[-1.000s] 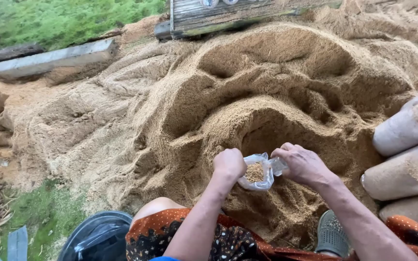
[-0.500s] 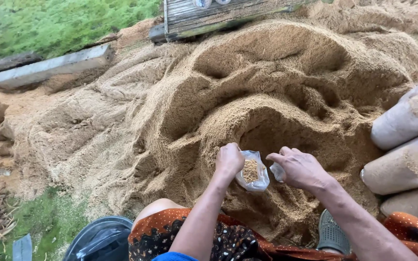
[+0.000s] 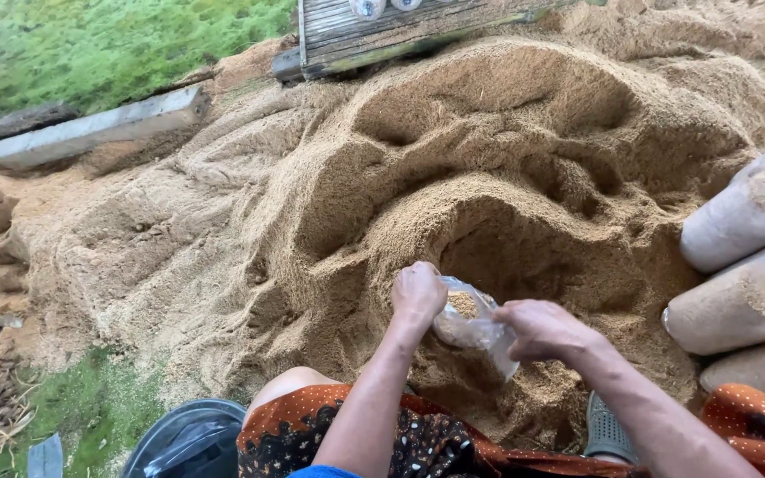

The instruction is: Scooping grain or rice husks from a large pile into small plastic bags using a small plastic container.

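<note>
A big heap of tan sawdust-like husk (image 3: 489, 168) fills the ground in front of me, with a scooped hollow in its near side. My left hand (image 3: 418, 292) grips the rim of a small clear plastic bag (image 3: 475, 327) partly filled with the husk. My right hand (image 3: 546, 329) holds the bag's other side, just below the hollow. The bag is tilted toward my left hand. My knees in orange patterned cloth (image 3: 374, 434) show at the bottom.
Filled pale sacks (image 3: 754, 265) lie stacked at the right. A grey concrete beam (image 3: 90, 133) and grass (image 3: 90, 44) lie at the upper left, weathered wooden planks (image 3: 382, 31) at the top. A dark bucket (image 3: 188, 443) stands at the bottom left, a grey shoe (image 3: 608, 429) by my right arm.
The bag has tipped from facing up to lying more on its side between my hands, and both hands have shifted slightly to the right and down.
</note>
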